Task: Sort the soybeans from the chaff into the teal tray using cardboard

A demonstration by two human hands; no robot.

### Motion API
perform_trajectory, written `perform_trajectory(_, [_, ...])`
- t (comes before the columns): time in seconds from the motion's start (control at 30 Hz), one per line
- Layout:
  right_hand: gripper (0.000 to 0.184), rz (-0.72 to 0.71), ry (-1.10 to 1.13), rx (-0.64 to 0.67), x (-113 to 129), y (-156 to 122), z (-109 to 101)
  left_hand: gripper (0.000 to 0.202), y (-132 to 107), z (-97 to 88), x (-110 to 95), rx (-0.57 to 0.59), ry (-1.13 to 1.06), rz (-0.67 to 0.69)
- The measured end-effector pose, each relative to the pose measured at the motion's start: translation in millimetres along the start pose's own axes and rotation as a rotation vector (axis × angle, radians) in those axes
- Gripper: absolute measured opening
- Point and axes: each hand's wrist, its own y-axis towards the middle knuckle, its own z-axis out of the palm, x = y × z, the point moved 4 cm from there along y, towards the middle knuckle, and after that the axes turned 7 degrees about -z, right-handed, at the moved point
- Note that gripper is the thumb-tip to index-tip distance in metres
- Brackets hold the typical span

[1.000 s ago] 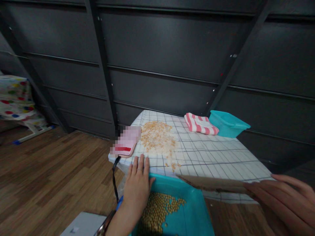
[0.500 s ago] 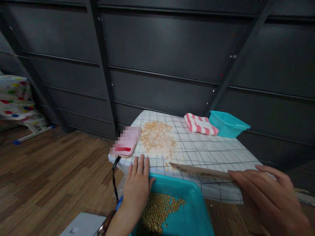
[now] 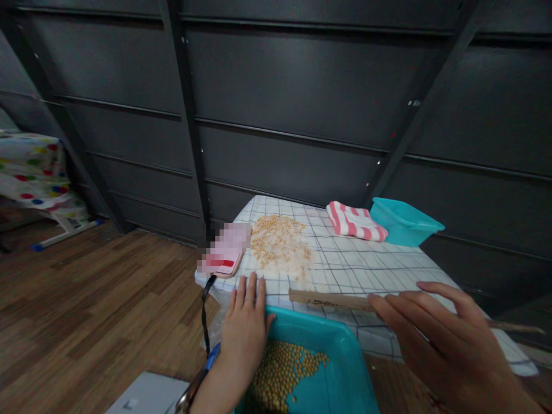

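Note:
My right hand (image 3: 448, 339) grips a long strip of brown cardboard (image 3: 328, 299), which lies along the table's near edge just above the tray rim. My left hand (image 3: 245, 322) is flat with fingers stretched out, fingertips on the cloth's front edge and thumb at the rim of a turquoise tray (image 3: 345, 345). Many yellowish soybeans (image 3: 280, 368) lie in the tray, partly hidden by my left forearm. Farther back on the checked tablecloth (image 3: 345, 264) spreads a heap of soybeans mixed with white rice-like grains (image 3: 280, 244).
A pink phone-like item (image 3: 226, 253), partly blurred, sits at the table's left edge with a black strap (image 3: 204, 316) hanging down. At the back right are a red-and-white striped cloth (image 3: 356, 221) and a turquoise basin (image 3: 403, 221). A dark panelled wall (image 3: 293, 75) stands behind.
My right hand has moved left and the cardboard strip has turned more level, nearer the tray rim. The few loose beans at its tip no longer show on the cloth. My left hand stays put.

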Motion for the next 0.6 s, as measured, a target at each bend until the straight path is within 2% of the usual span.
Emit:
perform_trajectory(0.2, [0.030,0.015,0.013,-0.009,6.4,-11.7,-5.6,0.051,-0.6,2.0,3.2,0.010,-0.026,0.006])
perform_trajectory(0.37, [0.031,-0.072,0.030,0.031,9.0,-23.8,-7.0,0.050,0.6,1.6,3.5,0.025,-0.056,0.002])
perform_trajectory(0.47, [0.029,-0.015,0.038,0.007,8.1,-29.2,-7.2,0.050,2.0,1.7,3.0,0.032,-0.054,0.013])
perform_trajectory(0.6, [0.025,-0.022,0.005,-0.012,4.6,-35.4,-7.2,0.053,3.2,2.3,2.7,0.057,-0.007,0.016])
